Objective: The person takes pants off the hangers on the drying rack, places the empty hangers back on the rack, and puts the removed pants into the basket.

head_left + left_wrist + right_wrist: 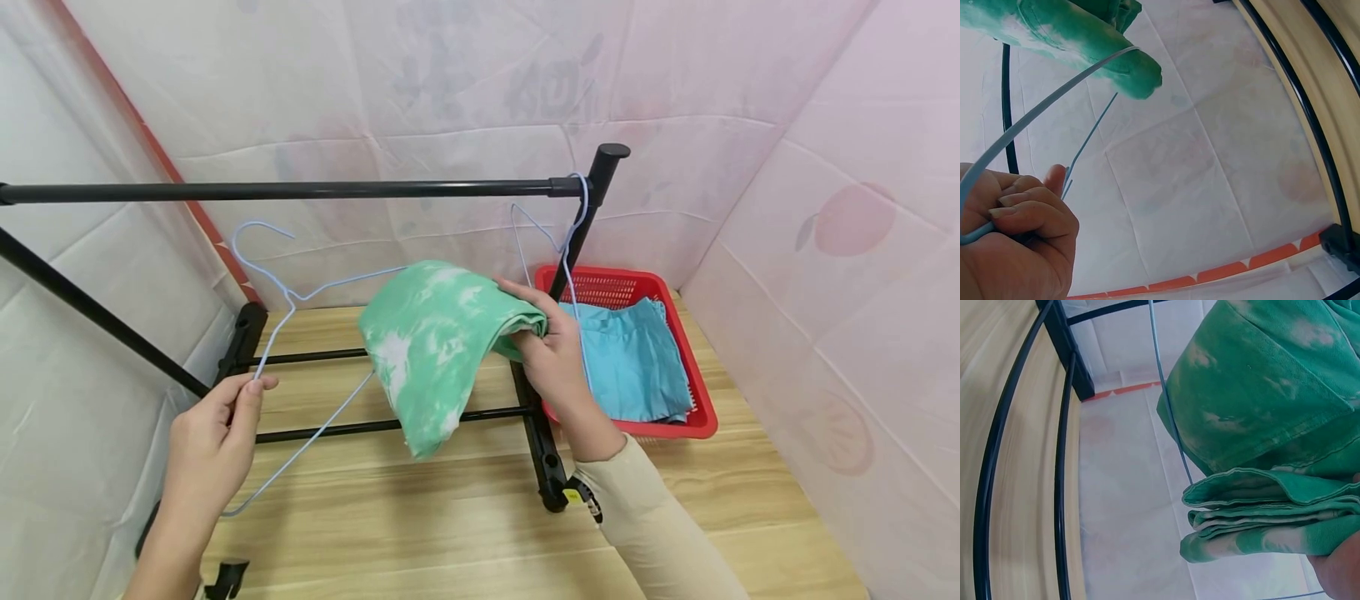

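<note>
A pale blue wire hanger [287, 293] is in my left hand [210, 442], gripped at its sloping arm near the left corner, hook upward. My right hand [557, 362] holds a folded green-and-white tie-dyed garment [431, 337] by its right edge. The garment overlaps the hanger's right end and hides it in the head view. In the right wrist view the garment's stacked folds [1272, 515] lie between my fingers, with the hanger wire [1166, 394] running to them. The left wrist view has curled fingers [1041, 215] around the wire and the garment [1135, 75] at its far end.
A black clothes rack with a top rail [337, 191] stands on the wooden table [450, 517]. Another blue hanger [567, 250] hangs at the rail's right end. Behind my right hand sits a red basket [701, 421] with folded blue cloth [637, 358]. White sheeting walls enclose the space.
</note>
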The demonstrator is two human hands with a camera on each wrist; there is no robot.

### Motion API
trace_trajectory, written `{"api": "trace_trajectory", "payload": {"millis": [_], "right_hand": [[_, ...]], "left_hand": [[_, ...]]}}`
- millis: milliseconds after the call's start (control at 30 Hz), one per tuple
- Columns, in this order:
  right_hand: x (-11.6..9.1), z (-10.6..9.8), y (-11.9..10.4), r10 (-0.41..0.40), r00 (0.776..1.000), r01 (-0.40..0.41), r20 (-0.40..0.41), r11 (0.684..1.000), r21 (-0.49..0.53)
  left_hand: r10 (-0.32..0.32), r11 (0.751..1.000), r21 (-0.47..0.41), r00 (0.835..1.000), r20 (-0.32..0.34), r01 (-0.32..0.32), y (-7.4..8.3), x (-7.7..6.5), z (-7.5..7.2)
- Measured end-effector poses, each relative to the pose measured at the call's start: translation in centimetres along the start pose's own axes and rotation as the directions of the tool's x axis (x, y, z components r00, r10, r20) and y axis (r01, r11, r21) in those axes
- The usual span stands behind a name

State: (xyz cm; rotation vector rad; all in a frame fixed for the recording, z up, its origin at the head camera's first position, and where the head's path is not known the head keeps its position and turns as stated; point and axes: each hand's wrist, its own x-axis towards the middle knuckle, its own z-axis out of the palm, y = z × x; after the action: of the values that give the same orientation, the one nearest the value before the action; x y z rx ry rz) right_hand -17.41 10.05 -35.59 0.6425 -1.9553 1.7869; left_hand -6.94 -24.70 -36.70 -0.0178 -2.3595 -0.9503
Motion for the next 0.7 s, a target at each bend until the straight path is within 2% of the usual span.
{"api": "trace_trajectory", "payload": {"millis": [400,533,700], "right_hand": [[-0.1,-0.7,-0.4,0.006,0.999,-0.006,-0.035,1.0,-0.016],[-0.4,-1.2,-0.5,0.013,0.999,-0.013,-0.041,1.0,-0.015],[-0.5,-1.8,-0.4,-0.016,0.999,0.016,-0.05,1.0,-0.004]], "left_hand": [[-0.014,1.0,-0.008,1.0,0.012,0.014,-0.4,0.4,-0.4],[0.003,1.0,-0.009,1.0,0.005,-0.003,-0.4,0.5,-0.5],[0.015,1.0,-0.008,1.0,-0.001,-0.015,-0.4,0.5,-0.6]]}}
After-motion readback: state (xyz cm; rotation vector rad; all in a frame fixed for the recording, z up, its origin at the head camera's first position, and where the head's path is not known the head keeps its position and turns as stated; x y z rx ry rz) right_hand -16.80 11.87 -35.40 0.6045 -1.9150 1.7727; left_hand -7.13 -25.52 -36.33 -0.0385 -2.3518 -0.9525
